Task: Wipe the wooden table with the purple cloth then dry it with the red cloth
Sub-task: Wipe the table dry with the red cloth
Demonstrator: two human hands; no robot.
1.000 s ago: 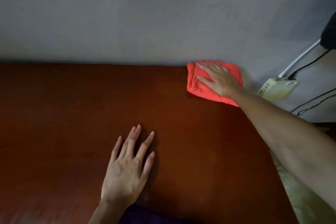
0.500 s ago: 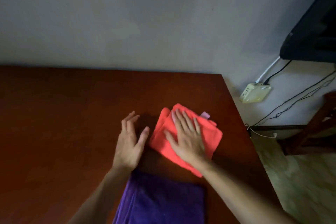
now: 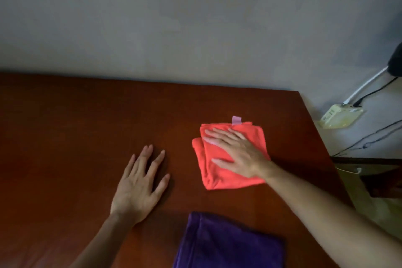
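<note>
red cloth pressed flat on the table, drying stage judged under way

red cloth (image 3: 230, 156) was seen folded on the right part of the wooden table (image 3: 76, 128), well in from the far edge and near the right edge, with a small pale tag showing at its far side. it was pinned under the right hand (image 3: 237, 154), laid palm down with the fingers extended, slightly spread and pointing left across the fabric; nothing was clamped, the cloth was only pressed against the wood. the right forearm was stretched in from the lower right.

purple cloth (image 3: 228, 243) was found lying folded at the near edge, untouched by either hand and apart from the red one. from this the wiping step was judged finished and the drying step in hand. how much of the surface had been dried could not be told, since no wet sheen was made out in the dim light; the left part of the table was judged likely left to cover.

left hand (image 3: 139, 183) was rested flat on bare wood, left of the red cloth and apart from it, fingers apart and holding nothing, apparently as a brace.

a pale power strip (image 3: 340, 116) with cables was noted on the floor beyond the table's right corner.
</note>
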